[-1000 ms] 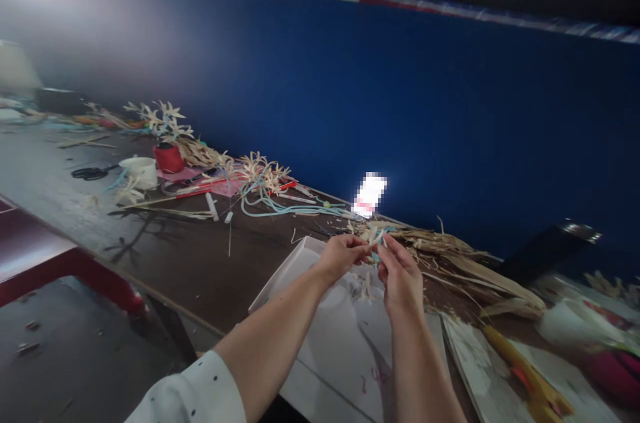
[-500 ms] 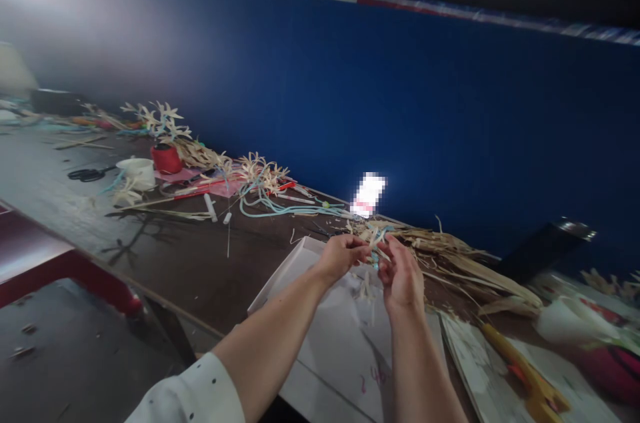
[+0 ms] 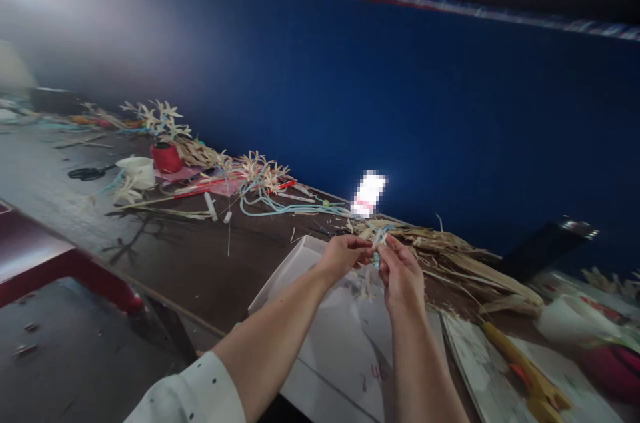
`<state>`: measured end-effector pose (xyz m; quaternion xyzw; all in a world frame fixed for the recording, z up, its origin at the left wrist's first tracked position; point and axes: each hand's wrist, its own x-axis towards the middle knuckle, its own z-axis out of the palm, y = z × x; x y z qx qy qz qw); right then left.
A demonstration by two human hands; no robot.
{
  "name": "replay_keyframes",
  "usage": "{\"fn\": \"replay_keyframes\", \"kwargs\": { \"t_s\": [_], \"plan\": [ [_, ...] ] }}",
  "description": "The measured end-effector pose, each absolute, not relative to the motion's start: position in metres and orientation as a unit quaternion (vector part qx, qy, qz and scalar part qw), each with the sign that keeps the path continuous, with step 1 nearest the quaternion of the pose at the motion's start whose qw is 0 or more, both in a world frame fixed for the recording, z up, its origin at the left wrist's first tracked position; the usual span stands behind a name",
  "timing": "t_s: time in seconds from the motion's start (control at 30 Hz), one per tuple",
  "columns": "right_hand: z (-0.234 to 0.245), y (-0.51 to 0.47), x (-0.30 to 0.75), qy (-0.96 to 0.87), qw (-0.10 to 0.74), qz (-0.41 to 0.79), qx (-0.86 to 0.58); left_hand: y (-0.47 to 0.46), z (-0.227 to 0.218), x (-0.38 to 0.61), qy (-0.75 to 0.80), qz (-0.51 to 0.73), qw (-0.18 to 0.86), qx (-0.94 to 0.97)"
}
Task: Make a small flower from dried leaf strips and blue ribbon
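Observation:
A small flower of pale dried husk strips (image 3: 381,236) with a light-blue part (image 3: 376,261) is between my two hands. My left hand (image 3: 344,257) pinches its left side with thumb and fingers. My right hand (image 3: 404,276) is closed round the other side, its fingertips bent in against the strips. Exactly where each fingertip grips is partly hidden. Both hands are above a shallow white box (image 3: 320,343) with pink handwriting on it, and blurred pale strips (image 3: 367,283) hang or lie just below the fingers.
Dried husks (image 3: 465,253) lie right of my hands, near a dark cylinder (image 3: 545,249) and a yellow tool (image 3: 525,369). Leftward are light-blue cords (image 3: 270,212), husk flowers (image 3: 263,171), a red spool (image 3: 167,159) and black scissors (image 3: 91,173). A blue wall (image 3: 300,89) rises behind.
My right fingers have drawn in, bending lower and closer to my left fingertips over the husk flower. My left hand has hardly moved.

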<state>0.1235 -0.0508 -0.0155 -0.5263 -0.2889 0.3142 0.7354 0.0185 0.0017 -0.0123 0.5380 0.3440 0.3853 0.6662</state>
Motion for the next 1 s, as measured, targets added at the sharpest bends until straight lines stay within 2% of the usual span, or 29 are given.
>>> {"fn": "replay_keyframes", "kwargs": {
  "t_s": [1.0],
  "plan": [
    [-0.0133, -0.0516, 0.1201, -0.28, 0.745, 0.311, -0.519, 0.0015, -0.0117, 0.0206, 0.331, 0.407, 0.68, 0.513]
  ]
}}
